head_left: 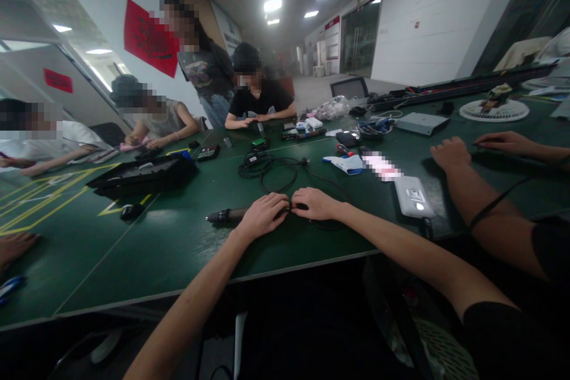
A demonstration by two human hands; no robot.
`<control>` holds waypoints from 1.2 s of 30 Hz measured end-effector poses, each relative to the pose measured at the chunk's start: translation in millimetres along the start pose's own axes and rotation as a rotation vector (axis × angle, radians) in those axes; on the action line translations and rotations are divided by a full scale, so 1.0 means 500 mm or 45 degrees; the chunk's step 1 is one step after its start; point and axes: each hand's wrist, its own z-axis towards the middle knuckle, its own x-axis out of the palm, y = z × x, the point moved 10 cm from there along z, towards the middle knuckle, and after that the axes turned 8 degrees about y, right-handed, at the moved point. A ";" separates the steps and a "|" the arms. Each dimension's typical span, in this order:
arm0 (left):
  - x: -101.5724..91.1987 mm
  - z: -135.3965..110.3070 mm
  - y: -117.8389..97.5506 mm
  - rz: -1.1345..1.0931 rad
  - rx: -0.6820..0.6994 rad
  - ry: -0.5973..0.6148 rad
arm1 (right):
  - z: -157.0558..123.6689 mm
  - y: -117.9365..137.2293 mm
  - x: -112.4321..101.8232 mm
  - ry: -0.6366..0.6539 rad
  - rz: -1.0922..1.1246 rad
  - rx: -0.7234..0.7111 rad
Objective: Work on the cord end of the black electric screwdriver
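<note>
My left hand [263, 214] lies over the rear end of a dark electric screwdriver [225, 215] on the green table [169, 237], fingers curled around it. My right hand [315, 203] rests right beside it, fingers closed on the tool's black cable [276, 171] where it leaves the handle. The screwdriver's tip points left. The cable loops away toward the table's middle and ends in a plug.
A person on my right rests a fist [450, 153] and a flat hand [503, 142] on the table. A white power bank [414, 196] lies near them. A black bag [142, 175], a black mouse [132, 211], small tools and several seated people are farther off.
</note>
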 end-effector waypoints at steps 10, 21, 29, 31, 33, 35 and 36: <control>-0.006 0.002 0.002 -0.006 -0.036 -0.010 | 0.000 0.001 -0.001 0.003 0.019 0.003; -0.010 0.003 -0.001 0.006 -0.026 -0.001 | -0.001 0.002 -0.002 -0.003 0.008 -0.009; -0.011 0.003 -0.005 -0.012 0.000 -0.002 | 0.001 0.001 -0.001 0.005 0.008 0.006; -0.015 0.003 0.001 -0.008 -0.035 -0.027 | 0.001 0.000 -0.001 0.006 0.014 0.009; -0.019 0.002 0.006 -0.008 -0.067 -0.047 | 0.001 0.001 -0.001 0.010 0.021 0.005; -0.018 0.002 0.003 -0.014 -0.049 -0.035 | 0.000 0.002 -0.002 0.008 0.024 0.004; -0.016 0.002 0.000 -0.015 -0.029 -0.021 | 0.000 0.002 -0.003 0.006 0.024 0.004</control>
